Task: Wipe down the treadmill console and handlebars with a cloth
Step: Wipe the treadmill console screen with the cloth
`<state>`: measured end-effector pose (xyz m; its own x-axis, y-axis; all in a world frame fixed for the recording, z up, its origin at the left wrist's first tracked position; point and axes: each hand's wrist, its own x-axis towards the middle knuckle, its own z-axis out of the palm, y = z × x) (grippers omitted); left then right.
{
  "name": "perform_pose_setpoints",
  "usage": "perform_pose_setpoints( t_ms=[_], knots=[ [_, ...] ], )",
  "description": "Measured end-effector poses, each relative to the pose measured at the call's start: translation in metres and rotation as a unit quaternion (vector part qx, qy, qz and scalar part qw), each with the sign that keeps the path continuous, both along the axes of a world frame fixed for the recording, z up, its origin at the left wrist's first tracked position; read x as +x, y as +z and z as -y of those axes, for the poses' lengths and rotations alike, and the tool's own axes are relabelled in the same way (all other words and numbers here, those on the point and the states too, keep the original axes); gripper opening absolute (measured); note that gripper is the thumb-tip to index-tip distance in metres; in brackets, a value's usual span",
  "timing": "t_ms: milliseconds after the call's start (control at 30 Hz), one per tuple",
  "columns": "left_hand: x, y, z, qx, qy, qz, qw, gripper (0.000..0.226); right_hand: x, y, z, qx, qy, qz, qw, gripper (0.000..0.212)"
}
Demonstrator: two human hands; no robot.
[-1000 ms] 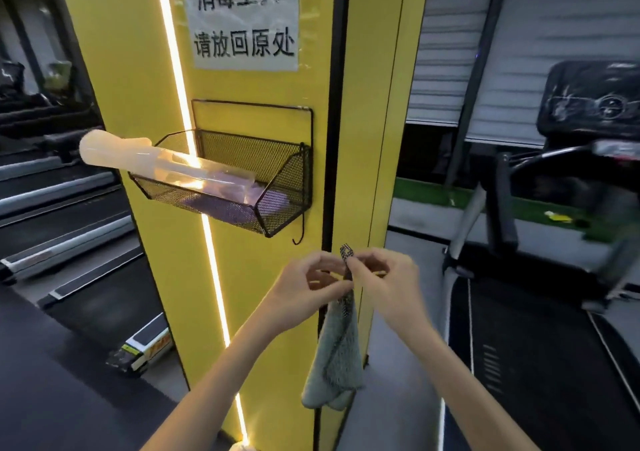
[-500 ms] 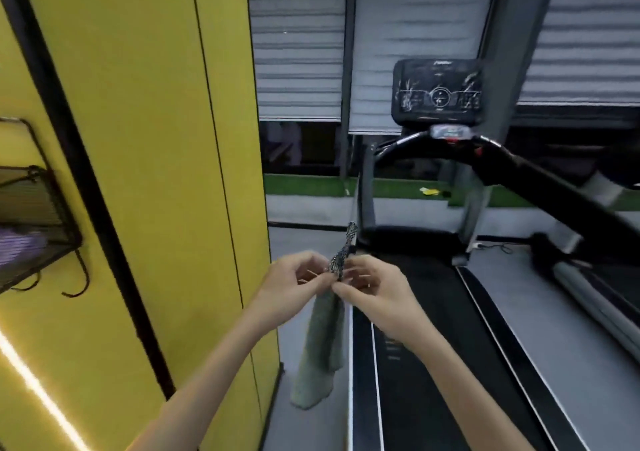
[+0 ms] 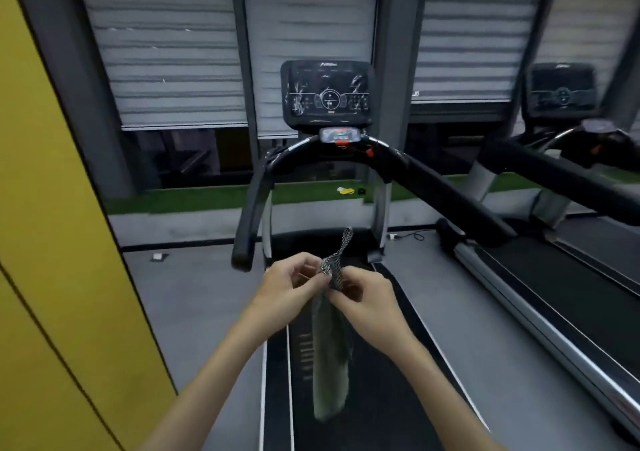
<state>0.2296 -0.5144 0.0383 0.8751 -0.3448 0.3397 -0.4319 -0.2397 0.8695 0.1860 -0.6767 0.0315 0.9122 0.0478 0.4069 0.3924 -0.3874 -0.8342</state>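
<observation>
Fingers of the left hand (image 3: 289,286) and right hand (image 3: 363,293) pinch the patterned top corner of the cloth (image 3: 329,357), and it hangs limp between the wrists, over the treadmill belt (image 3: 381,398), well short of the console (image 3: 327,94) and handlebars (image 3: 252,201).

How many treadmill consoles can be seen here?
2: the near console straight ahead above the handlebars, a second console at far right; more may lie outside view.

open belt (image 3: 388,398) ahead, handlebars (image 3: 446,194) flanking, yellow wall (image 3: 52,243) left
</observation>
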Motion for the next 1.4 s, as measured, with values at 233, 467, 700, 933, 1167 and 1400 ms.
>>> perform_pose_setpoints(
  t_ms=[233,467,700,933,1167,1400],
  knots=[
    [0.076,0.004,0.072,-0.037,-0.02,0.011,0.999,0.014,0.071,0.015,0.067,0.014,-0.017,0.026,0.999,0.02],
    [0.192,0.008,0.111,-0.09,-0.011,0.006,0.996,0.031,0.184,0.026,0.107,0.008,-0.004,0.04,0.999,0.024],
    [0.339,0.066,0.123,-0.097,-0.026,-0.033,0.994,0.004,0.337,0.089,0.126,0.013,0.044,0.0,0.999,0.016],
    [0.456,0.186,0.14,-0.085,-0.035,0.007,0.996,0.007,0.458,0.199,0.144,0.005,0.03,0.031,0.999,0.015],
    [0.558,0.248,0.173,-0.102,-0.033,0.036,0.994,0.014,0.564,0.261,0.174,0.004,0.003,0.084,0.996,0.017],
    [0.679,0.266,0.215,-0.12,-0.019,0.028,0.992,0.01,0.693,0.274,0.22,0.037,0.042,0.087,0.995,0.017]
  ],
)
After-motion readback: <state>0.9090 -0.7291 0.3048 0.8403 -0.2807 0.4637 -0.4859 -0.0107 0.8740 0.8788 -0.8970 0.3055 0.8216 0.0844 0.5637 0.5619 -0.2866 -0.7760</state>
